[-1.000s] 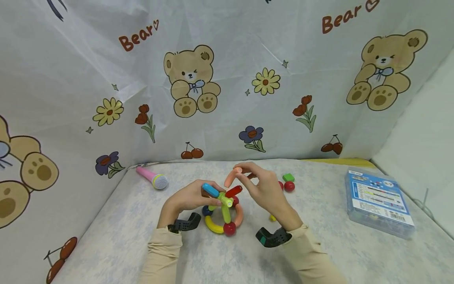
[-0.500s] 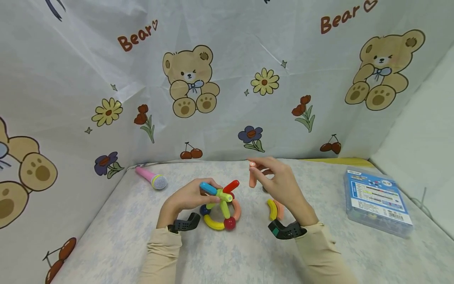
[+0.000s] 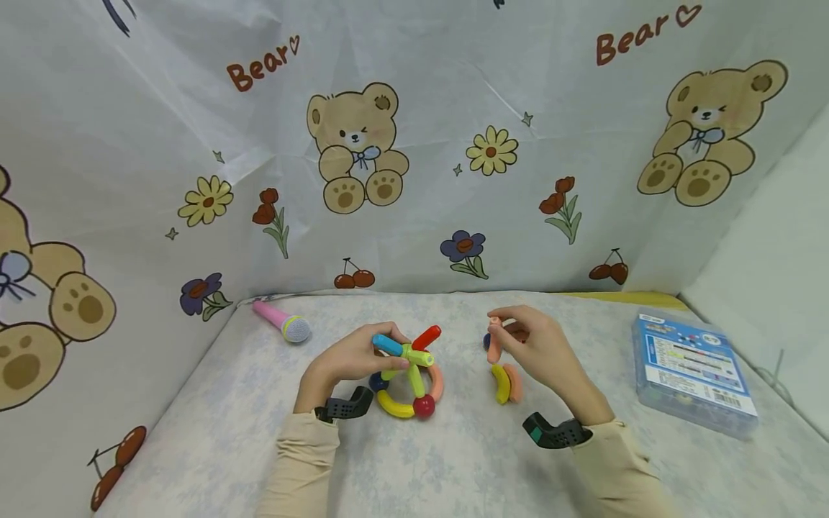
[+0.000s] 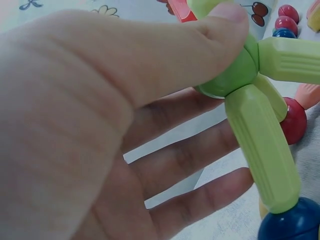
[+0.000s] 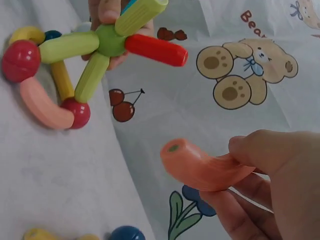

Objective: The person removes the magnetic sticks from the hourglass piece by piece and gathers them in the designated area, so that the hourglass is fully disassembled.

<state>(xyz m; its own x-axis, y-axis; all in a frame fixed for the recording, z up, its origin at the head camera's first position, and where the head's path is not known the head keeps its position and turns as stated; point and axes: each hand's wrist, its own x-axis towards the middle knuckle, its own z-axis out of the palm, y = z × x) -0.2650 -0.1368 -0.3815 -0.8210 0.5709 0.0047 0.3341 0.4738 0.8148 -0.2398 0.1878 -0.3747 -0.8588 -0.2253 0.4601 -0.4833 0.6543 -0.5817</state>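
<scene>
My left hand (image 3: 355, 354) holds a toy model of magnetic rods and balls by its green ball (image 4: 232, 75), the thumb over it. From that ball reach a blue rod (image 3: 387, 344), a red rod (image 3: 427, 337) and several light green rods (image 4: 262, 150). Below is a ring of curved rods, with red balls (image 3: 424, 406) and a dark blue ball (image 4: 292, 222) at the joints. Off to the right, my right hand (image 3: 534, 345) pinches a salmon curved rod (image 5: 200, 165) by one end, apart from the model. Its free end shows a small greenish spot.
A yellow curved rod (image 3: 501, 384) and another salmon curved rod (image 3: 514, 383) lie side by side below my right hand. Loose balls (image 4: 286, 24) lie near it, partly hidden. A clear box with a blue label (image 3: 696, 374) stands right; a pink toy microphone (image 3: 281, 321) lies back left.
My right hand has moved away from the model to the right, carrying the salmon curved rod, and has come lower. The left hand keeps its hold on the model almost in place.
</scene>
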